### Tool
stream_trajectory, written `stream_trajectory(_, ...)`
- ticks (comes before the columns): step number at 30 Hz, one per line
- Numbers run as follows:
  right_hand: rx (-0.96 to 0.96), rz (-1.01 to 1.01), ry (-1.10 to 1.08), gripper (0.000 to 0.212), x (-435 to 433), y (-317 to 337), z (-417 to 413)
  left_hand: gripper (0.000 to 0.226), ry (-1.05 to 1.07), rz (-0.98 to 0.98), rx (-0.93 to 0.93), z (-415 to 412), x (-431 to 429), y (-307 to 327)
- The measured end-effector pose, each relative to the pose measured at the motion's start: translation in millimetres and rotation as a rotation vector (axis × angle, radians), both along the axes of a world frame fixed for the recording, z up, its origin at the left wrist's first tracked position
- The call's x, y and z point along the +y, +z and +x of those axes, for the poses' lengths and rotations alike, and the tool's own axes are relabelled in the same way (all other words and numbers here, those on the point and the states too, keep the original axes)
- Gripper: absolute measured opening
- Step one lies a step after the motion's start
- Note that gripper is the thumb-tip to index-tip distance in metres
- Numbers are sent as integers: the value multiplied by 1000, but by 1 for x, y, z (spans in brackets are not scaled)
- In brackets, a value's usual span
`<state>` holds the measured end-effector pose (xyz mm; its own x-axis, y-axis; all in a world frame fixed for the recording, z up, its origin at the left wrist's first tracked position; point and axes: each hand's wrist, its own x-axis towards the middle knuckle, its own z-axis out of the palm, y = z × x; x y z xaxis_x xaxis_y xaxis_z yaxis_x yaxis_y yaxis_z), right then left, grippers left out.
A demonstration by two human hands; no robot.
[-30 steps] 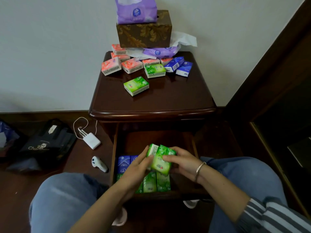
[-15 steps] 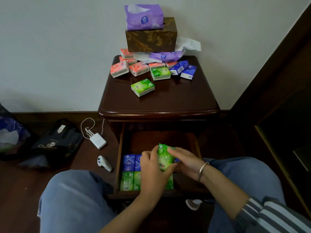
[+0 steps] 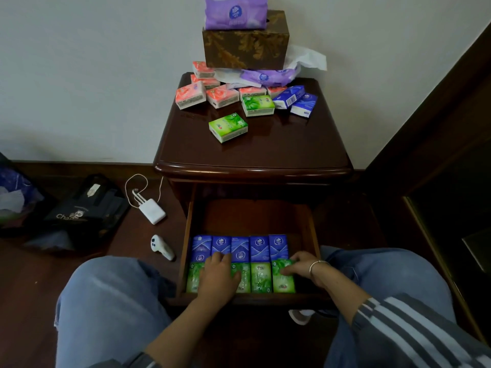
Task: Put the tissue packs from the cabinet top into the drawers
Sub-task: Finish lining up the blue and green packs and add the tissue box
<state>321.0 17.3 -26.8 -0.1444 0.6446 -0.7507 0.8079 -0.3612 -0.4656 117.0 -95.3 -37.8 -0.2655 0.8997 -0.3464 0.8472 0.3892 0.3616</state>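
Observation:
The cabinet's drawer stands pulled out, holding a row of blue tissue packs behind a row of green ones. My left hand lies flat on the green packs at the left. My right hand presses its fingertips on the rightmost green pack, which lies in the row. On the cabinet top two green packs, two blue packs and several pink packs lie loose.
A brown tissue box with a purple tissue pack on it stands at the back of the cabinet top. On the floor to the left lie a white charger, a small white device and a black bag. Dark wooden furniture stands on the right.
Both hands held a green pack above the drawer; it now lies at the right end of the green row. Both hands have lowered onto the packs.

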Motion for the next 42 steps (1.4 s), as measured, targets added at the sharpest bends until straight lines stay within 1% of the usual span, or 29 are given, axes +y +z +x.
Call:
stream_trajectory(1,3,-18,5,25,2,-1,0,61,-26,-11,49,-2,0,-3)
stream_trajectory(3,8,-48,59,31,3,-2,1,65,-66,-71,89,-6,-2,-10)
stream_trajectory(10,29,-95,164,38,12,-6,8,64,-110,-273,-35,-10,-3,-24)
stream_trajectory(18,-24,-194,304,41,14,-13,2,64,-114,-306,-56,-11,-3,-24)
stream_trajectory(20,2,-212,245,46,8,-21,0,64,-109,-309,-66,-12,-4,-25)
stream_trajectory(22,17,-151,137,51,2,-27,-2,64,-106,-305,-75,-12,-4,-27)
stream_trajectory(24,5,-100,34,51,-1,-33,-3,64,-106,-298,-76,-13,-4,-28)
stream_trajectory(26,-41,-120,-64,50,-4,-34,-4,64,-109,-296,-70,-13,-3,-29)
stream_trajectory(27,-65,-123,-76,48,-6,-35,-5,64,-112,-296,-66,-13,-3,-29)
stream_trajectory(30,-131,-91,38,40,-9,-36,-8,64,-120,-298,-60,-12,-3,-30)
stream_trajectory(32,-218,-95,181,40,-5,-31,-7,64,-122,-298,-61,-12,-3,-29)
stream_trajectory(34,-363,18,343,38,10,-23,-8,64,-124,-294,-61,-12,-3,-29)
stream_trajectory(35,-412,130,353,37,19,-19,-10,64,-126,-289,-60,-13,-3,-29)
stream_trajectory(36,-418,246,316,38,28,-17,-13,64,-127,-284,-58,-13,-3,-29)
stream_trajectory(37,-375,332,237,42,36,-17,-15,64,-128,-282,-56,-13,-3,-29)
stream_trajectory(38,-311,351,148,48,41,-18,-19,65,-129,-281,-53,-12,-3,-29)
stream_trajectory(40,-158,209,-53,57,44,-24,-26,65,-128,-281,-49,-12,-3,-30)
stream_trajectory(42,-13,68,-205,53,40,-34,-30,65,-124,-278,-53,-13,-4,-31)
